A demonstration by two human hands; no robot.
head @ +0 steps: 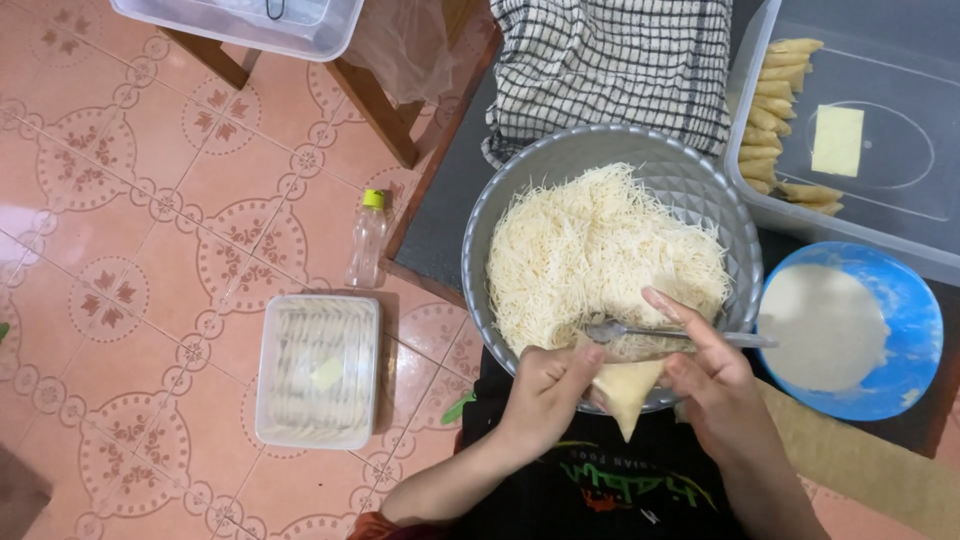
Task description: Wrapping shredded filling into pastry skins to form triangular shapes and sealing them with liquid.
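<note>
The person's left hand is closed around a pale dough cone, pinching it near its open top just over the near rim of a grey bowl. The right hand grips a metal spoon, whose bowl end sits right above the cone's mouth, touching the heap of thin white noodles that fills the bowl. Just to the right stands a blue bowl of whitish paste. Behind it, a clear tub holds a row of rolled pastries. A checked cloth lies beyond the grey bowl. On the tiled floor sit a lidded box and a small bottle.
</note>
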